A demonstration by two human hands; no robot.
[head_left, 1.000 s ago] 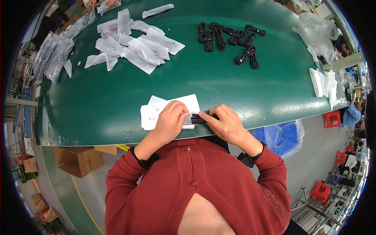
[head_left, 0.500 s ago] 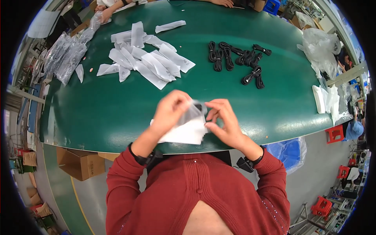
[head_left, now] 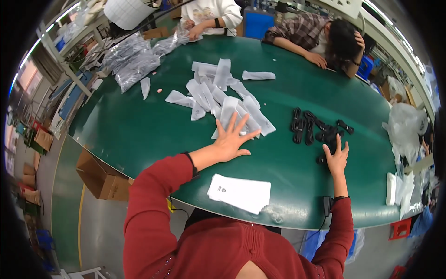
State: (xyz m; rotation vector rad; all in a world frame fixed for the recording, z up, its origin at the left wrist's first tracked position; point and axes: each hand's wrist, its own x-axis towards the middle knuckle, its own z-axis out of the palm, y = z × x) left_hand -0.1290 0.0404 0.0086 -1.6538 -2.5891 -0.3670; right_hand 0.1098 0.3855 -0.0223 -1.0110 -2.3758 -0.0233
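Note:
My left hand (head_left: 227,143) lies flat with its fingers spread on the near edge of a pile of white translucent sleeves (head_left: 223,73), each with something flat or dark inside too unclear to name. At the right, my right hand (head_left: 338,162) reaches down over the bundled black cables (head_left: 297,124), its fingers apart around the nearest ones. Whether its fingertips touch a cable is partly hidden. Between my arms, by the table's near edge, rests a fanned stack of flat white bags (head_left: 242,192) with a small dark print.
Crumpled clear plastic bags (head_left: 134,60) heap at the far left of the green table (head_left: 153,125). Two people sit across it, one in a white top (head_left: 211,14), one in a plaid shirt (head_left: 302,32). A cardboard box (head_left: 104,179) stands below the left edge.
My hands have parted from above the white stack. The left went forward to the sleeve pile, the right out to the cables. The filled bag has left my fingers. The view has tilted up.

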